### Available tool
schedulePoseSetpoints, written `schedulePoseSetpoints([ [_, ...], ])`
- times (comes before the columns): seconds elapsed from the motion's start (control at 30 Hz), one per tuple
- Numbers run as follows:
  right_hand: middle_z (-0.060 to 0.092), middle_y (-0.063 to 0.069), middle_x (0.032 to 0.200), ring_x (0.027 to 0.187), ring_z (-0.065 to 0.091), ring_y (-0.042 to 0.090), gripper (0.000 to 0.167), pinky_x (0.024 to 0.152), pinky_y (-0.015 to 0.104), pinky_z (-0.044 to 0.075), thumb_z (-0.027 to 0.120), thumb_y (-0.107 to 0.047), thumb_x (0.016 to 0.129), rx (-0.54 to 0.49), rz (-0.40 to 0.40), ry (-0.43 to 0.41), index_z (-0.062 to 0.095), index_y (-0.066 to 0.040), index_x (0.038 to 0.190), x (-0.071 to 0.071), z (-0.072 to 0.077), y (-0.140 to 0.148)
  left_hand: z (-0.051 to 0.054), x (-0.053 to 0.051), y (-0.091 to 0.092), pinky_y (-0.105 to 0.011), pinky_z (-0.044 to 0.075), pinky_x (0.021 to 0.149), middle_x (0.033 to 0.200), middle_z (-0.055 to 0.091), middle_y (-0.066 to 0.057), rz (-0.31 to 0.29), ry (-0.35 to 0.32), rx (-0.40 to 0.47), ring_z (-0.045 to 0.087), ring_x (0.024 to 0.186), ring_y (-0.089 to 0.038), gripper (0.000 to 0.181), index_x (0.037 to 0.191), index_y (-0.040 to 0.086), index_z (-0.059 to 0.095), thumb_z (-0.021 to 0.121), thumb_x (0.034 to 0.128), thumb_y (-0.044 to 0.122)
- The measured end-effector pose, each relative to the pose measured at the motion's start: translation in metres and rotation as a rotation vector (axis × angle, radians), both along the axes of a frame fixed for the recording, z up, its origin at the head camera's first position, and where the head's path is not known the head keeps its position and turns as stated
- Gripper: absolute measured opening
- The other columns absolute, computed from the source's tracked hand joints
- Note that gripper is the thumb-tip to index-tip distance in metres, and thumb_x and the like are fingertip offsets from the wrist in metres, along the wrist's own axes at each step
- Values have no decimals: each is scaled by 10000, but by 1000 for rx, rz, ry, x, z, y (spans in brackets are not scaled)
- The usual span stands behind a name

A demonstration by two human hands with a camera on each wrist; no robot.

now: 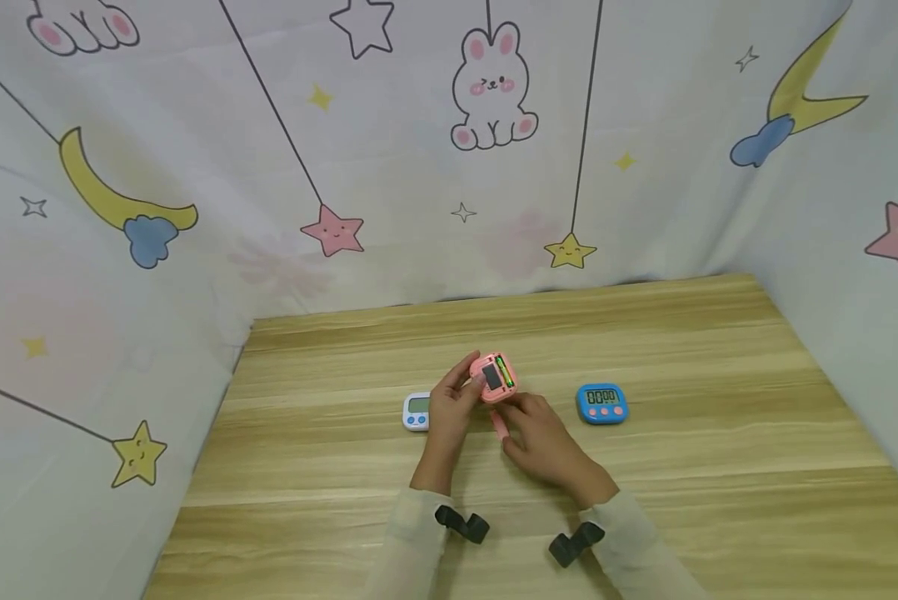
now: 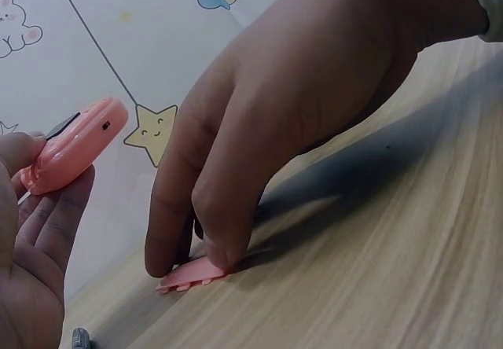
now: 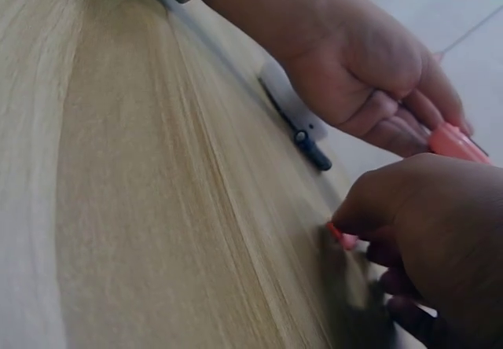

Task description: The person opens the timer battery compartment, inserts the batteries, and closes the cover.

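Observation:
A pink timer point(image 1: 494, 377) is gripped by my left hand point(image 1: 451, 410), its back facing up with a green battery point(image 1: 505, 371) in the uncovered slot. In the left wrist view the timer point(image 2: 78, 146) is seen edge-on, thumb on one face and fingers beneath. Just below it, my right hand point(image 1: 545, 442) pinches a small pink cover point(image 1: 499, 425) between thumb and fingers. The cover point(image 2: 191, 273) is low at the wooden surface in the left wrist view; the right wrist view shows only its end point(image 3: 343, 236) beyond the thumb.
A white timer point(image 1: 416, 412) lies left of my left hand, partly hidden by it. A blue timer point(image 1: 602, 403) lies to the right on the wooden table point(image 1: 329, 467). In the right wrist view a dark cylindrical object point(image 3: 313, 151) lies beside the white timer point(image 3: 289, 101). Patterned cloth stands behind.

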State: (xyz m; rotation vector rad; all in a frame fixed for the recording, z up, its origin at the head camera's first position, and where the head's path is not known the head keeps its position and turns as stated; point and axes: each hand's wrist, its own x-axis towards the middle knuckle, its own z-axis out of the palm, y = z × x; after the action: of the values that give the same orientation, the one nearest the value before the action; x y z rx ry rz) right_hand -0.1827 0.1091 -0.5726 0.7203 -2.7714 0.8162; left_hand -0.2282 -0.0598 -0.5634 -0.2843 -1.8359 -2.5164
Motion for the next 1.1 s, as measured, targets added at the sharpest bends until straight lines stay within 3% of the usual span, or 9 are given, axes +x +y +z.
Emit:
schedulePoseSetpoints([
  [0.4, 516, 125, 1322, 1195, 455, 323, 502, 1027, 479, 380, 692, -193, 837, 55, -22, -2, 606, -111, 1324, 1, 2, -3, 0, 0, 0, -256, 556, 805, 1309, 592, -154, 1, 1, -4, 661, 1017, -182, 437, 1356, 60, 574, 669, 938, 148],
  [0.67, 531, 89, 1302, 1194, 448, 299, 493, 1040, 475, 367, 735, -226, 843, -7, 5, -14, 602, -114, 1304, -2, 1, -1, 2, 0, -2, -236, 554, 790, 1310, 588, -168, 8, -4, 21, 661, 995, -146, 440, 1370, 7, 543, 640, 950, 97],
  [0.9, 622, 62, 1205, 1096, 542, 264, 468, 958, 436, 448, 745, -196, 856, -28, 18, 10, 592, -111, 1290, -4, -2, 0, 2, 1, -3, -234, 554, 783, 1320, 583, -163, 13, -17, 24, 655, 1001, -140, 436, 1369, 25, 551, 642, 947, 86],
  [1.1, 646, -13, 1063, 990, 567, 163, 417, 873, 373, 492, 729, -130, 866, -119, -22, -48, 609, -101, 1265, -5, -4, 1, 1, 0, -1, -240, 551, 798, 1313, 590, -146, 11, -22, 15, 645, 1037, -156, 428, 1360, 54, 570, 652, 944, 111],
])
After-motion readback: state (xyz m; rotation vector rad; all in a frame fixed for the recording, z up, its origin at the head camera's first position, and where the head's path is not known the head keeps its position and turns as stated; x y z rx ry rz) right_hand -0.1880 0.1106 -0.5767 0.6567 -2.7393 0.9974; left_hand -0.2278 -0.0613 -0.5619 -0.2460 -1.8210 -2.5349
